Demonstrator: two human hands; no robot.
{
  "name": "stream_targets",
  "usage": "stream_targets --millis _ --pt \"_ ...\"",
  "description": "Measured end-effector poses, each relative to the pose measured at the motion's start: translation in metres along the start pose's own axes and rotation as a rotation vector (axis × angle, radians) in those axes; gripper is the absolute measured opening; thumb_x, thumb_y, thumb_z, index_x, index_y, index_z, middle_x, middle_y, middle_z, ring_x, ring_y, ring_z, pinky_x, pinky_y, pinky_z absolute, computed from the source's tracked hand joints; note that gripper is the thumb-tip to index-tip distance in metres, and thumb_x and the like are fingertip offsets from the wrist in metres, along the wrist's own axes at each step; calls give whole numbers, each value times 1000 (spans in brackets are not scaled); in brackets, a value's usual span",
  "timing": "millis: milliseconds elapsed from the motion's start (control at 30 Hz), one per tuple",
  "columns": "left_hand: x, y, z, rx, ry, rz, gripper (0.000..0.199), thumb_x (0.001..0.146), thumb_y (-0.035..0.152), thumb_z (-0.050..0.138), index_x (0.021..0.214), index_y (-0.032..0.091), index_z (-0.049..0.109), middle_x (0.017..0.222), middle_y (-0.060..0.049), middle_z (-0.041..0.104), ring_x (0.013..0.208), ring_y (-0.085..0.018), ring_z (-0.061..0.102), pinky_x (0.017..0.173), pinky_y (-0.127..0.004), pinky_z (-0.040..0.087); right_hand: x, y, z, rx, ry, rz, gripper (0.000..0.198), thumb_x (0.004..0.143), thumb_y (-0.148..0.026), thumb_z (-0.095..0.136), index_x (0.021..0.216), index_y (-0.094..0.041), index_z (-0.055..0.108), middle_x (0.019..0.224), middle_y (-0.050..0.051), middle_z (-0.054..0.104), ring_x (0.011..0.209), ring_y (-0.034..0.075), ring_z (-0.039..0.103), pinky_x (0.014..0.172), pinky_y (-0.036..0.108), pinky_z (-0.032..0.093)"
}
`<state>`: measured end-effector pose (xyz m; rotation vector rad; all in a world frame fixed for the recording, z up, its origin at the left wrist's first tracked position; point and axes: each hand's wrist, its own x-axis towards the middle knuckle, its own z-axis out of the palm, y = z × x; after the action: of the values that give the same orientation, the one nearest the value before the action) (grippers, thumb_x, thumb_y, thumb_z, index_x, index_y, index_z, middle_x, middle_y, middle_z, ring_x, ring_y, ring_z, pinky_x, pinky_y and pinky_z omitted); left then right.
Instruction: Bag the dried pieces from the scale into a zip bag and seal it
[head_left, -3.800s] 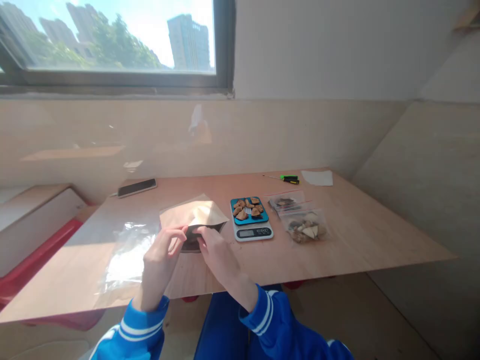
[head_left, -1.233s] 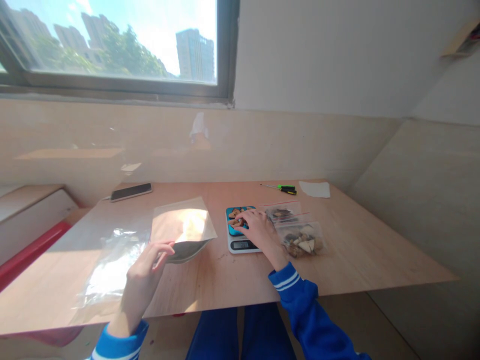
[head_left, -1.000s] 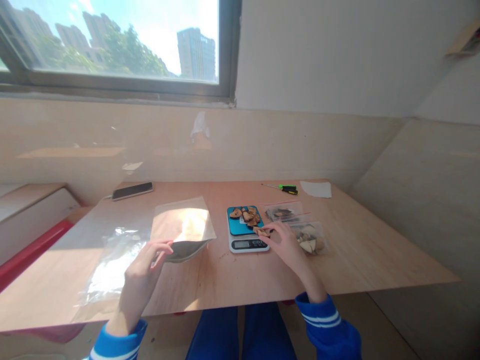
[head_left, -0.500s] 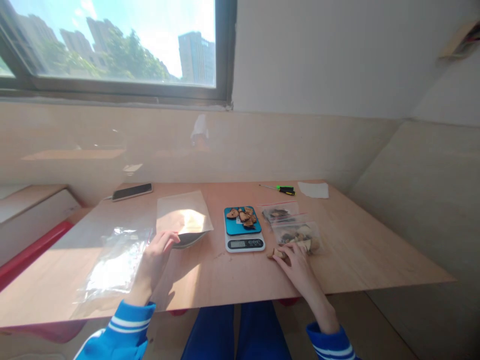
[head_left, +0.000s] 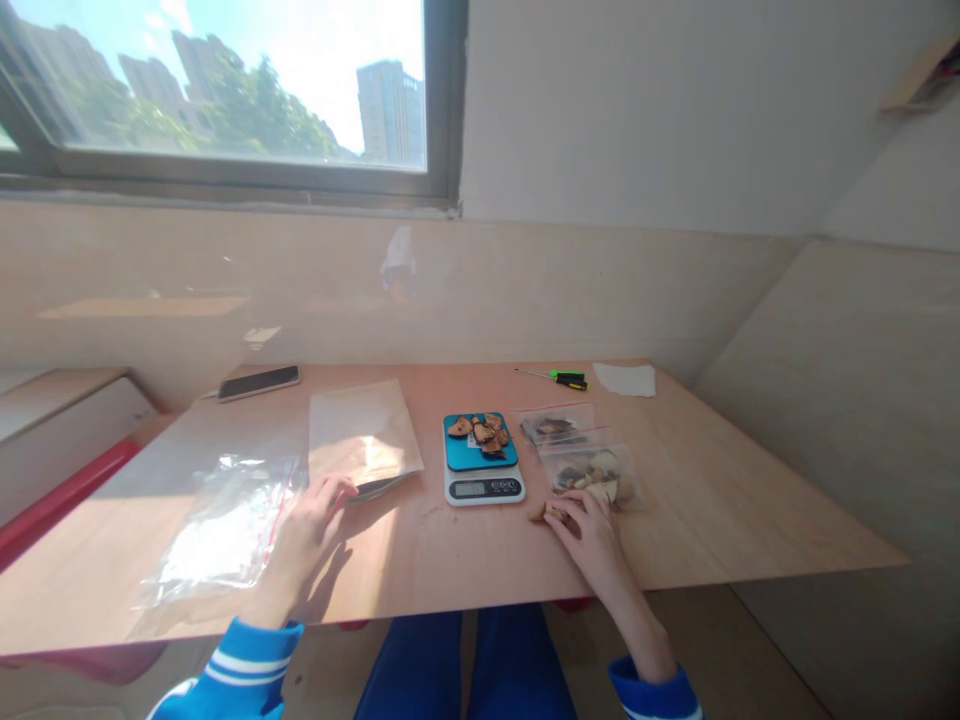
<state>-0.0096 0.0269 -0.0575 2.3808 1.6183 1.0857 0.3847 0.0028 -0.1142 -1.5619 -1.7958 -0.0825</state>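
Note:
My left hand [head_left: 319, 510] has its curled fingers at the lower left corner of a kraft paper bag [head_left: 364, 430], gripping the edge beside the bag's dark mouth. My right hand [head_left: 592, 525] is closed round dried brown slices [head_left: 538, 513] low on the table; its fingers partly hide them. Just behind that hand lies a clear zip bag [head_left: 592, 465] of pale and brown dried pieces. A white kitchen scale [head_left: 484, 487] with a blue plate stands between my hands, bearing several dried slices [head_left: 484, 432]. Its display is too small to read.
Clear plastic bags [head_left: 217, 530] lie at the left. Another zip bag [head_left: 555, 425] with dark dried pieces sits right of the scale. Toward the back are a phone [head_left: 259, 383], screwdrivers [head_left: 568, 379] and white paper [head_left: 625, 379]. The table's front edge [head_left: 420, 610] runs before my legs.
The paper bag's mouth has flattened and narrowed, and my left hand has come slightly down and left. My right hand stays by the dried slices. The whole view has shifted a little.

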Motion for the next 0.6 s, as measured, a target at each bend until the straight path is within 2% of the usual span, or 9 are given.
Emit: stream_targets --millis 100,200,300,467,533,600 --pt "-9 2 -6 67 86 -53 15 87 27 43 89 23 58 95 -7 67 88 -23 67 77 -37 55 1 -2 -3 -17 -15 -4 33 92 -40 46 83 -24 73 92 10 66 89 27 60 78 41 46" --pt "-23 1 -16 111 159 -48 15 87 29 44 89 24 57 97 -8 67 94 -25 67 82 -39 54 3 -4 -5 -45 -53 5 34 93 -41 45 83 -25 74 90 9 68 87 26 62 76 40 45" --pt "-42 0 -31 114 203 -70 17 87 33 44 90 24 59 100 -8 67 98 -26 66 78 -37 56 4 -6 -9 -87 -103 3 31 92 -42 47 85 -26 73 88 7 69 87 25 62 73 37 42" --pt "-72 4 -50 53 139 -340 27 85 46 44 92 25 60 103 -6 66 102 -25 65 59 -30 57 4 -13 -14 -134 -164 -9 24 90 -41 52 88 -26 72 92 5 69 91 24 61 76 35 40" --pt "-79 9 -53 47 122 -431 31 83 50 43 91 25 60 103 -6 66 102 -26 65 59 -29 56 5 -19 -13 -155 -197 3 20 89 -36 53 93 -26 70 95 5 68 93 24 60 77 35 39" --pt "-84 14 -55 55 113 -491 31 81 51 43 89 26 61 102 -5 68 95 -24 67 62 -30 56 7 -25 -11 -192 -224 15 17 87 -32 57 98 -26 68 98 5 67 94 25 59 78 36 38"
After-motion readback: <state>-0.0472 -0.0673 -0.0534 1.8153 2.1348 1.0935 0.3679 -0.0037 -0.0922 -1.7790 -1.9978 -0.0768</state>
